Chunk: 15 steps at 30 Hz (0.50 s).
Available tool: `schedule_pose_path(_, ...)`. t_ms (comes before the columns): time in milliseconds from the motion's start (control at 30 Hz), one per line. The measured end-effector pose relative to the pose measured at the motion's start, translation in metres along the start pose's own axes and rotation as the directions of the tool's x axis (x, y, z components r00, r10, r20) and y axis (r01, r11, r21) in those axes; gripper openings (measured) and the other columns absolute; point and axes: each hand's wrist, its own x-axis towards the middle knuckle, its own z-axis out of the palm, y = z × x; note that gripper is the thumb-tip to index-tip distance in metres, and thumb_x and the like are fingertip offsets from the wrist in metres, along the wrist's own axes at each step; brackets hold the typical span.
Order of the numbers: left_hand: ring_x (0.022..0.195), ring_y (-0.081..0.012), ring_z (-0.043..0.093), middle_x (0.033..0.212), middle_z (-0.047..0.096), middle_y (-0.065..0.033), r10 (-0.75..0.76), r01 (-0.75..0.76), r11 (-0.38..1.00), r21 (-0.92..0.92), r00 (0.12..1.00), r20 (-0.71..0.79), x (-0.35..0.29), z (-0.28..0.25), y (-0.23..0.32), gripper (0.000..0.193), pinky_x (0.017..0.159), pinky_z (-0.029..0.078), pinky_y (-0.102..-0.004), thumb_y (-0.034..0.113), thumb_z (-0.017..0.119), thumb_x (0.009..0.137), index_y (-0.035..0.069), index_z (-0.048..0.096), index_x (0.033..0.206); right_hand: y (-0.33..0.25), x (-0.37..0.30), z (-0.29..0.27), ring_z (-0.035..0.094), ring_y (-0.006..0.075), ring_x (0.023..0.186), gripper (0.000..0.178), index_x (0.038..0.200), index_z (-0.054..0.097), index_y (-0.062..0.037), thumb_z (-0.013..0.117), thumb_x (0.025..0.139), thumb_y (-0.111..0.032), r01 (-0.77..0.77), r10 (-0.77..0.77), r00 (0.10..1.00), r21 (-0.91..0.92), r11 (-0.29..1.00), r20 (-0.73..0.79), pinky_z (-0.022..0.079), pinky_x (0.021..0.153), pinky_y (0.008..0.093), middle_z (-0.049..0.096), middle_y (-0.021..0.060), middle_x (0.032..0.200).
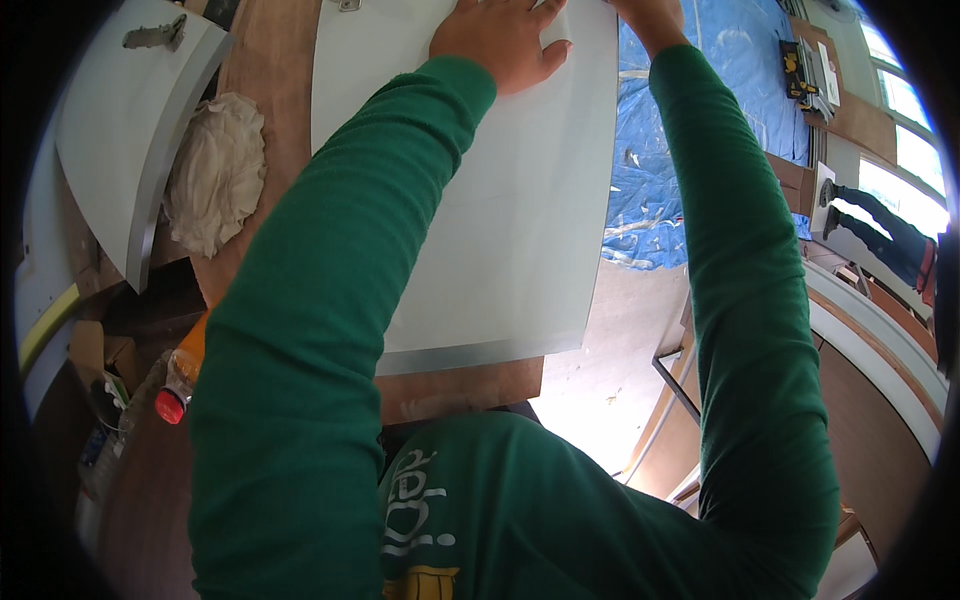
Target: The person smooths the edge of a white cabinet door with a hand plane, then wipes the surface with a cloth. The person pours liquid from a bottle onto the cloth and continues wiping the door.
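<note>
A white panel (500, 230) with a grey edge strip lies in front of me on a brown wooden worktop (265, 60). Flat on its far part rests my left hand (503, 42), thumb spread away from the fingers, some of which run out of the picture. My right hand (648, 16) is at the panel's far right edge; the top of the picture cuts off its fingers, so their grip is hidden. A small metal fitting (349, 4) shows at the panel's far left.
To the left are another white panel (95, 130) with a metal hinge (157, 34), a crumpled cream cloth (218, 170) and a red-capped bottle (171, 405). Blue plastic sheeting (740, 70) covers floor at right. A person in dark trousers (885, 235) stands farther right.
</note>
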Motion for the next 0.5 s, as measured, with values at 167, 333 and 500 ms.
schedule_pose_path(167,0.156,-0.0268,0.026,0.167,0.034,-0.0117,-0.010,0.011,0.999,-0.045,0.999,0.036,0.000,-0.006,0.003,0.066,0.128,0.015,-0.0515,0.046,0.047,0.103,0.009,0.042,0.157,0.003,-0.005,0.002,0.074,0.0379,0.084,0.050,0.082,0.076,-0.0039,0.064,0.084,-0.053,-0.005,0.004,0.999,-0.027,1.000,-0.043,0.055,0.080,0.0459,0.075,0.0200,0.083)
schedule_pose_path(333,0.157,-0.0266,0.025,0.167,0.034,-0.0113,-0.018,0.019,0.999,-0.041,0.999,0.035,0.000,-0.004,0.002,0.066,0.128,0.015,-0.0517,0.047,0.047,0.103,0.009,0.042,0.157,0.004,-0.023,-0.001,0.073,0.0395,0.087,0.052,0.088,0.075,-0.0018,0.065,0.084,-0.052,-0.031,0.031,1.000,-0.044,0.999,-0.004,0.055,0.082,0.0467,0.075,0.0210,0.084)
schedule_pose_path(500,0.157,-0.0265,0.025,0.168,0.033,-0.0109,-0.027,0.028,0.999,-0.029,0.999,0.028,-0.001,-0.005,0.004,0.067,0.129,0.015,-0.0514,0.048,0.047,0.103,0.009,0.042,0.157,0.021,-0.059,-0.001,0.073,0.0394,0.089,0.055,0.099,0.072,0.0018,0.066,0.085,-0.051,-0.005,0.005,0.999,0.002,1.000,-0.050,0.055,0.083,0.0463,0.075,0.0210,0.088)
